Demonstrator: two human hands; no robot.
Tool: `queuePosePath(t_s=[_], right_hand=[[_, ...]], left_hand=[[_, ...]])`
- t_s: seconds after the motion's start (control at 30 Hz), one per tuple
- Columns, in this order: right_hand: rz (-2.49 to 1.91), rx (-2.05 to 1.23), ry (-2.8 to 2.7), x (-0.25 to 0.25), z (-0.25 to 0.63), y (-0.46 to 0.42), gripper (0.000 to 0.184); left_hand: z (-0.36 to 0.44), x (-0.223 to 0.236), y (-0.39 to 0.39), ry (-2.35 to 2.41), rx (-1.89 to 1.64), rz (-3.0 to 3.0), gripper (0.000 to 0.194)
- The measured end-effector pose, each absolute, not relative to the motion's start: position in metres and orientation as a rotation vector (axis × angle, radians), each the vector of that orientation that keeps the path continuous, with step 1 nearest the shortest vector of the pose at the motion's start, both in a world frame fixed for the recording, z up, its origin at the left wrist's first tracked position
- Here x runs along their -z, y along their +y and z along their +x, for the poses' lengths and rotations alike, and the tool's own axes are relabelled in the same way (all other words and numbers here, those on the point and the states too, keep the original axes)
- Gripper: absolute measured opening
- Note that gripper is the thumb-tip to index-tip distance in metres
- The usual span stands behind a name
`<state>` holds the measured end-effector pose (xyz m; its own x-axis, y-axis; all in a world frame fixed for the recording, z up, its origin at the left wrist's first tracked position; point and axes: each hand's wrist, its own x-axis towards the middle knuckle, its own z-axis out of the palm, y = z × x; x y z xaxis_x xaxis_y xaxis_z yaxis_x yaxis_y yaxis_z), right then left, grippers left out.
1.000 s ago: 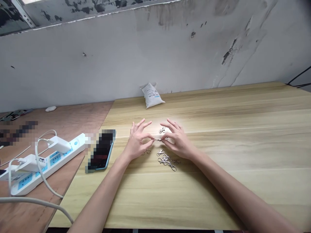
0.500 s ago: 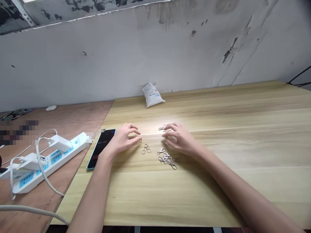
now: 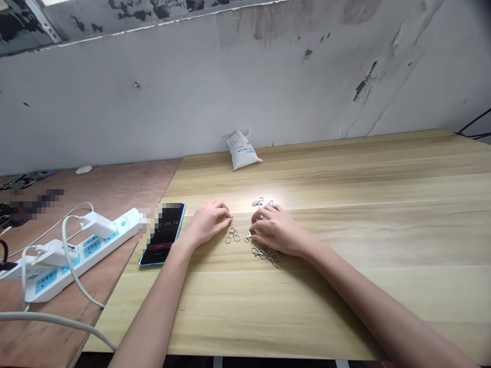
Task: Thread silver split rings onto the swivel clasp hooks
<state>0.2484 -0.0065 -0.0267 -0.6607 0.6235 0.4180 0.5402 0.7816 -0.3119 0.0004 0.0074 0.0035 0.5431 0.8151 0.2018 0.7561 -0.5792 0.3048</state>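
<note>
The left hand [image 3: 209,222] and right hand [image 3: 278,230] sit curled and narrow, any pinch hidden; split rings [image 3: 232,235] lie between them, lobster clasps [image 3: 266,257] against the right hand, on the wooden surface [image 3: 326,306], a phone [image 3: 164,240] left

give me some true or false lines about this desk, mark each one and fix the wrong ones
1. The left hand is nearest a small cluster of split rings. True.
2. The right hand holds the phone. False: it lies over swivel lobster clasps, and the phone sits on the pale wooden table.
3. The white power strip stands on that table. False: it lies on the reddish plywood board.
4. The phone's screen shows digits. True.
5. A white printed bag stands at the table's far edge, by the wall. True.
</note>
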Motion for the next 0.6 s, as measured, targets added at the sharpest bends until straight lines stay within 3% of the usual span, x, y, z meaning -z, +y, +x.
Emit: queuePosePath(t_s=[0.33, 0.6], right_hand=[[-0.863, 0.211, -2.493, 0.030, 0.232, -0.004, 0.027], [-1.013, 0.095, -2.371, 0.029, 0.236, -0.002, 0.024]], left_hand=[[0.017, 0.009, 0.005, 1.311, -0.577, 2.736, 0.012], [0.028, 0.011, 0.001, 1.277, -0.661, 2.760, 0.016]])
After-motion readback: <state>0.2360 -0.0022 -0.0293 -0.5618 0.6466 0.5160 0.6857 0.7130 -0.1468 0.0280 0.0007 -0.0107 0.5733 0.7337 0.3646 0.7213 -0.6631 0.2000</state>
